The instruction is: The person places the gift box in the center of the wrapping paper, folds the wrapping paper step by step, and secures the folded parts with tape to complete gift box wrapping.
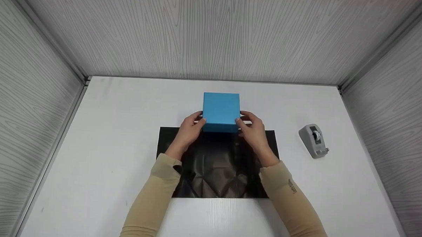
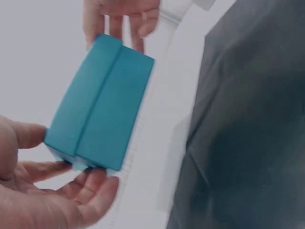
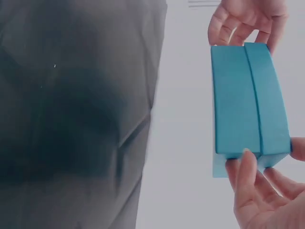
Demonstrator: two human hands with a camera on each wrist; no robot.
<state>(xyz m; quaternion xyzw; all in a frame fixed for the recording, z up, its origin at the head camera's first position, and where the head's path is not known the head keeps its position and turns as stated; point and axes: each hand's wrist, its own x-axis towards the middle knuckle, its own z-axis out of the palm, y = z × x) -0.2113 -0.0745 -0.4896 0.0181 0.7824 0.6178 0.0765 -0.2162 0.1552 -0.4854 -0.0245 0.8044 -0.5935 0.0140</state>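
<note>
A blue lidded box [image 1: 221,108] is held between both hands above the far edge of a glossy black sheet [image 1: 216,167]. My left hand [image 1: 191,130] grips the box's left side, thumb at the near corner and fingers along the side. On the opposite side my right hand [image 1: 253,132] grips it the same way. The left wrist view shows the seam between lid and base on the box [image 2: 102,100], with fingertips on its end. In the right wrist view the box [image 3: 248,100] has both hands at its two ends. Its underside is hidden.
A grey tape dispenser [image 1: 314,140] stands on the white table [image 1: 108,146] to the right of the black sheet. Wood-grained panels [image 1: 213,38] close off the back and both sides. The sheet is creased toward its near edge.
</note>
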